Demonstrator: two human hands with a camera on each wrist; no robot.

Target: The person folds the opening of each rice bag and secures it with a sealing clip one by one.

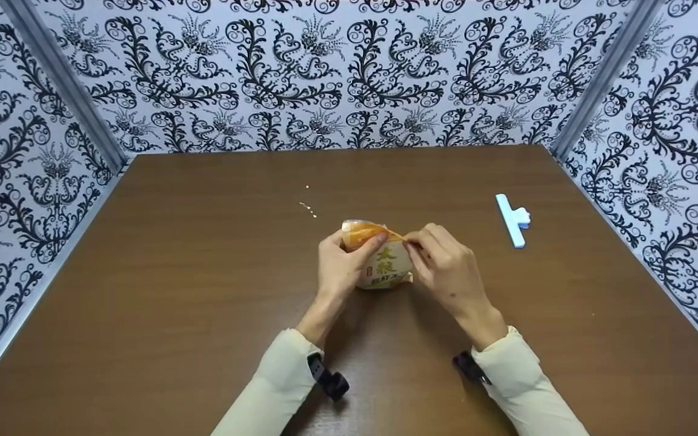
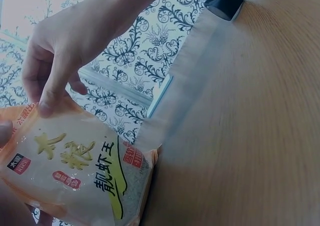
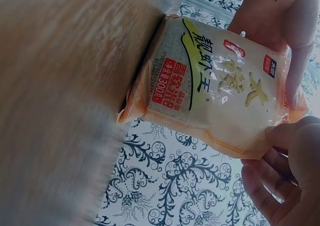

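A small orange-and-white plastic bag of rice (image 1: 392, 266) stands upright on the table between both hands, its printed front towards the head camera. My left hand (image 1: 338, 263) holds the bag's top left part, thumb (image 3: 300, 68) across the front and the other fingers behind. At the top right corner my right hand (image 1: 451, 266) pinches the orange film between thumb and fingertips. The orange top edge (image 1: 364, 232) looks bunched and folded over; whether it is torn or sealed I cannot tell. In the right wrist view, pale rice fills the bag's lower part (image 3: 172, 48).
A light blue bag clip (image 1: 511, 223) lies on the brown table (image 1: 203, 290) to the right, beyond the right hand. Several white grains (image 1: 308, 209) are scattered behind the bag, to its left. Patterned walls (image 1: 337, 66) enclose the table at the back and both sides.
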